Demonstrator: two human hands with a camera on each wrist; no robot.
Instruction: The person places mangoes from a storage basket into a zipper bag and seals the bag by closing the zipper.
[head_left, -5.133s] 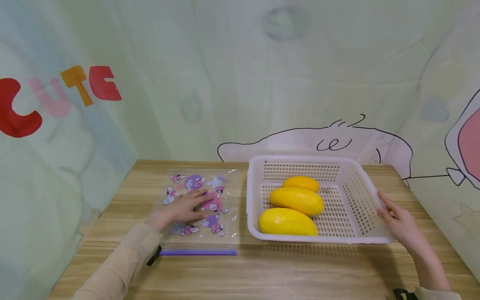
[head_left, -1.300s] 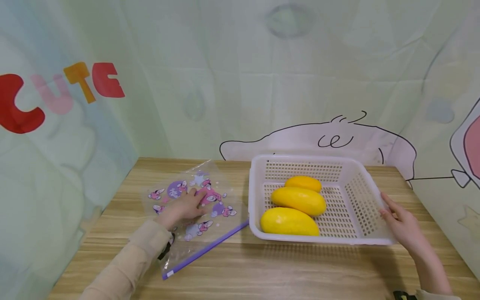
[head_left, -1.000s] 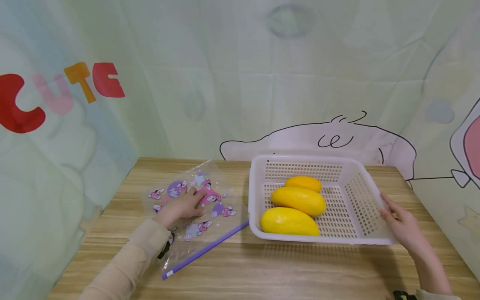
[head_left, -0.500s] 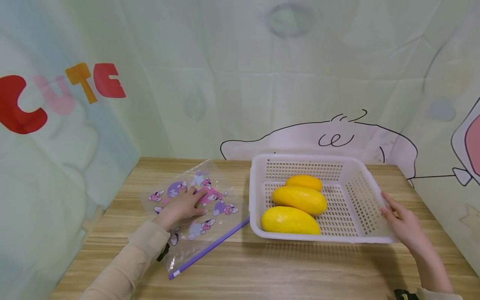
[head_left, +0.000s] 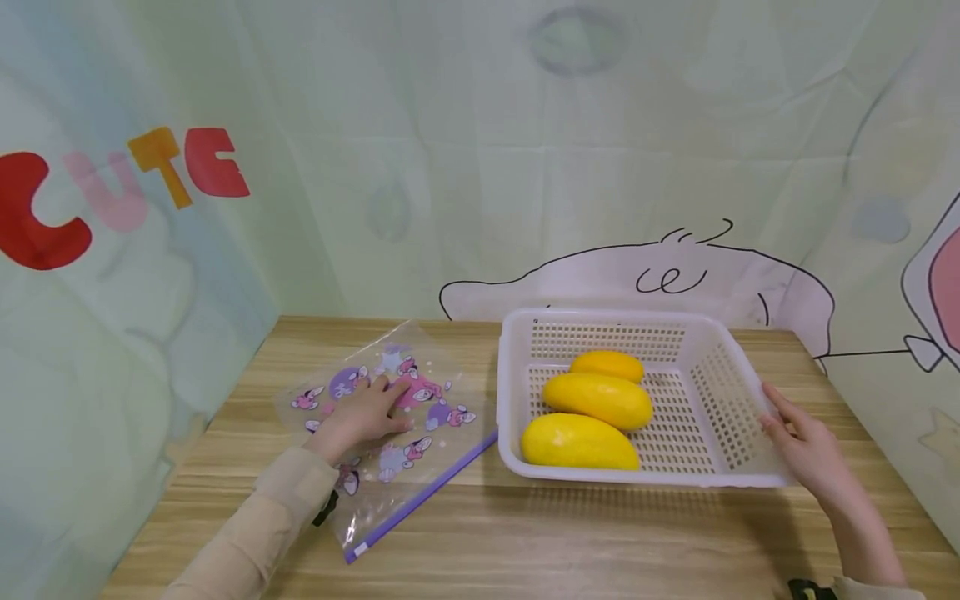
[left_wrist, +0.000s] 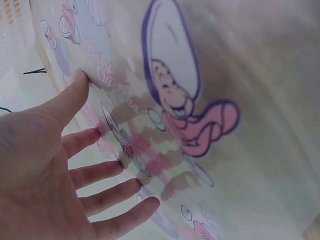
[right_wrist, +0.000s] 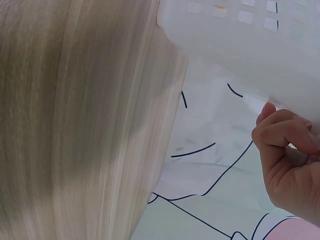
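A clear zip bag (head_left: 450, 446) with pink and purple cartoon prints lies slanted on the wooden table, its purple slider strip (head_left: 420, 498) running up to the basket. My left hand (head_left: 362, 418) rests on the bag with spread fingers; the left wrist view shows the fingertips (left_wrist: 150, 202) touching the printed film. On the right stands a white plastic basket (head_left: 517, 333) with three yellow, mango-like fruits (head_left: 597, 400) along its left side. My right hand (head_left: 806, 446) grips the basket's right rim, its fingers (right_wrist: 287, 131) curled at the edge in the right wrist view.
The wooden table (head_left: 540, 550) ends at a printed cloth backdrop (head_left: 480, 192) at the back and both sides. Between bag and basket there is little gap; the strip's far end meets the basket's left wall.
Since the earliest frame the bag has turned anticlockwise under my left hand, from straight to slanted. In the last half second it has shifted slightly. My right hand stays on the basket.
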